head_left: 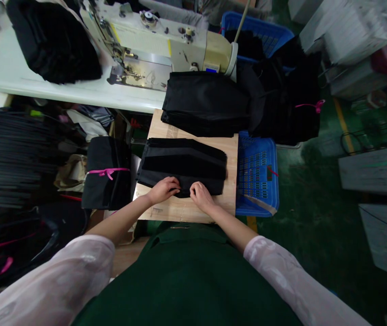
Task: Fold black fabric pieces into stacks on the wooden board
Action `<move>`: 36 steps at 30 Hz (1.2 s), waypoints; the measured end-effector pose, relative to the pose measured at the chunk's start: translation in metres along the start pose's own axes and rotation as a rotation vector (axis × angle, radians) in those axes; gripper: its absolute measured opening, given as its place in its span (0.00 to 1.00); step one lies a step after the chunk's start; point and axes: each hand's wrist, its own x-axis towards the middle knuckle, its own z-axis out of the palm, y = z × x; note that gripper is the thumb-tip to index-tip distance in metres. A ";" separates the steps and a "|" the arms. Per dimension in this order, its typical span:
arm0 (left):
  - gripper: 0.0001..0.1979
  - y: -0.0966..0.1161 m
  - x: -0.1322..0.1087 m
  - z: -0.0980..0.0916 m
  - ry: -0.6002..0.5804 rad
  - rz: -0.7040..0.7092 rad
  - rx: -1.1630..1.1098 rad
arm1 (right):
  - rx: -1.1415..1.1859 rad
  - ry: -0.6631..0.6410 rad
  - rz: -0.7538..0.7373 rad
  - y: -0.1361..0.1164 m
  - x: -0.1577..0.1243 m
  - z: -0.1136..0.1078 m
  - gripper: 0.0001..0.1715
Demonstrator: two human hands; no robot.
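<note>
A stack of black fabric pieces lies on a wooden board in front of me. At the stack's near edge, my left hand has its fingers curled and pinched on the black fabric. A short way to the right, my right hand is closed in the same manner on that edge. How many layers the fingertips hold is hidden. Just beyond sits a thicker pile of black fabric, partly on the sewing table.
An industrial sewing machine stands on the white table. Blue plastic baskets are on the right. A black bundle tied with pink ribbon lies left of the board. More black fabric rests at the upper left.
</note>
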 end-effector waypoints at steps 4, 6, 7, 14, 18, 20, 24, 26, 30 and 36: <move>0.10 -0.003 0.009 -0.001 -0.041 -0.050 -0.033 | -0.049 -0.063 0.068 -0.001 0.004 -0.002 0.09; 0.10 -0.001 0.013 -0.002 -0.075 -0.065 0.009 | -0.080 -0.077 0.102 -0.003 0.006 -0.005 0.09; 0.10 0.000 0.015 -0.003 -0.089 -0.075 0.026 | -0.101 -0.071 0.114 -0.005 0.006 -0.007 0.09; 0.11 -0.006 0.028 -0.007 -0.061 -0.276 -0.136 | -0.273 -0.119 -0.229 -0.016 -0.001 -0.017 0.12; 0.15 -0.007 0.030 -0.008 -0.062 -0.316 -0.169 | -0.362 -0.145 -0.342 -0.019 0.000 -0.013 0.11; 0.16 -0.005 0.030 -0.007 -0.048 -0.333 -0.181 | -0.393 -0.160 -0.339 -0.019 0.002 -0.010 0.10; 0.16 -0.004 0.028 -0.008 -0.035 -0.342 -0.185 | -0.373 -0.197 -0.271 -0.016 0.003 -0.007 0.11; 0.16 -0.004 0.028 -0.008 -0.045 -0.323 -0.207 | -0.291 -0.180 -0.192 -0.014 0.004 -0.007 0.11; 0.17 -0.004 0.026 -0.011 -0.080 -0.286 -0.265 | -0.109 -0.134 -0.002 -0.011 0.009 -0.008 0.09; 0.16 -0.001 0.025 -0.016 -0.123 -0.166 -0.172 | -0.093 -0.109 0.028 -0.013 0.016 -0.013 0.12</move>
